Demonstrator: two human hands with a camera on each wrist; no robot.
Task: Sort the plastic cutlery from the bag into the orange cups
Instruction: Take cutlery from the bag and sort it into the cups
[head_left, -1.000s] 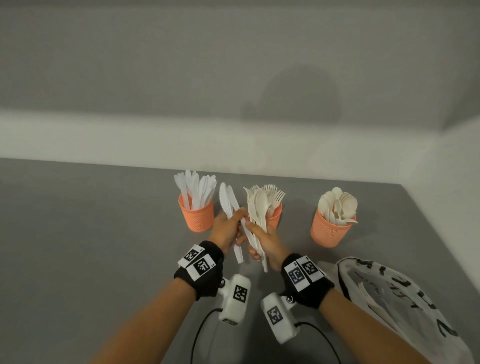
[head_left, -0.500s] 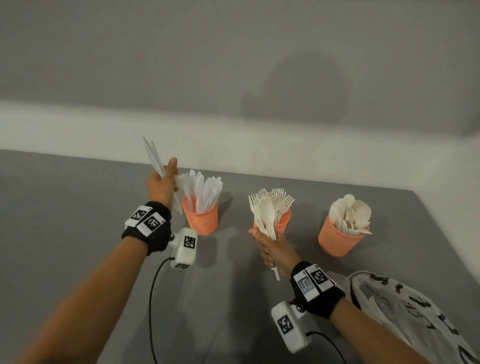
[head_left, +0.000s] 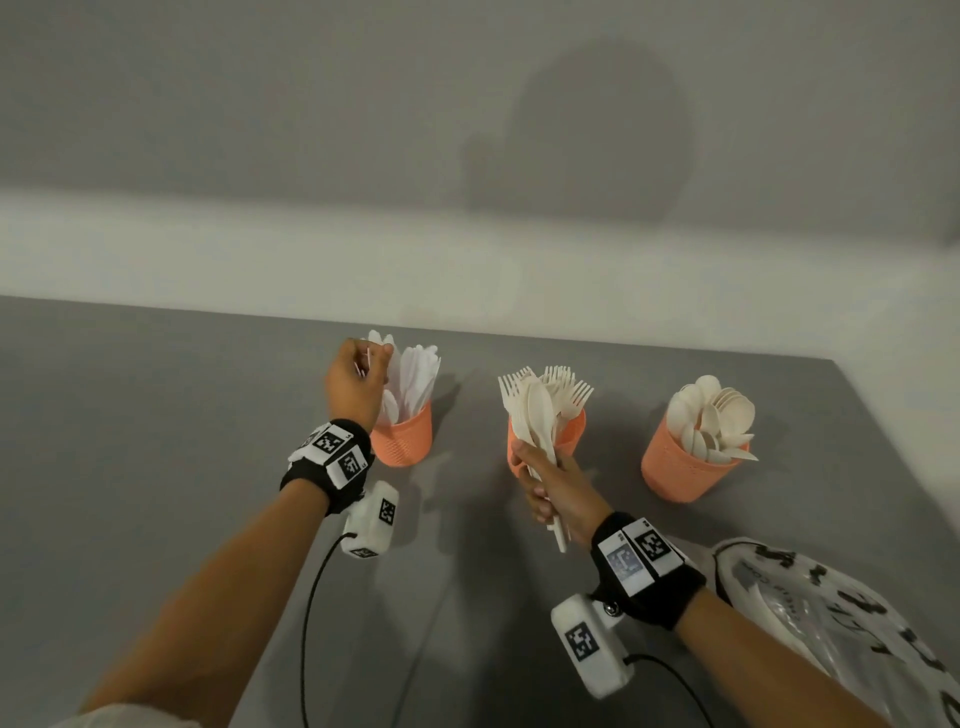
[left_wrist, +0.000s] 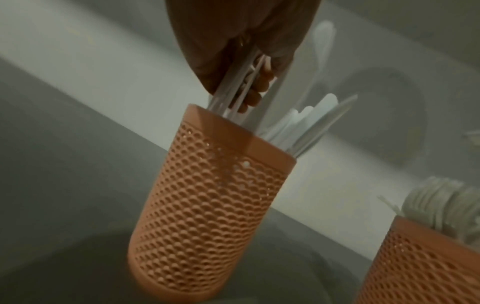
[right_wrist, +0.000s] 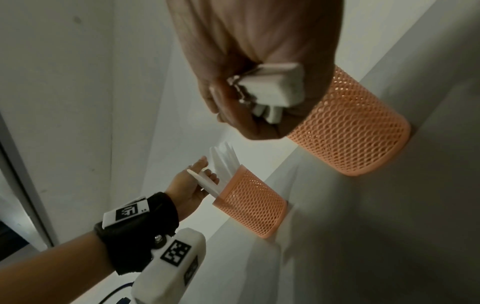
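Three orange mesh cups stand in a row on the grey table. My left hand (head_left: 358, 382) pinches two white knives (left_wrist: 233, 96), whose lower ends are inside the left cup (head_left: 405, 439) among other white knives. The middle cup (head_left: 571, 434) holds forks, and the right cup (head_left: 675, 470) holds spoons. In front of the middle cup my right hand (head_left: 550, 486) grips a bunch of cream forks and a spoon (head_left: 537, 410) by the handles, heads up. In the right wrist view the handle ends (right_wrist: 272, 88) show inside that fist.
The printed plastic bag (head_left: 841, 618) lies at the lower right beside my right forearm. A white ledge and grey wall run behind the cups. Black cables trail from the wrist cameras over the table (head_left: 156, 441).
My left hand carried the two knives away from the right hand's bunch, up and left, then lowered them into the left cup. The right hand stayed in front of the middle cup.
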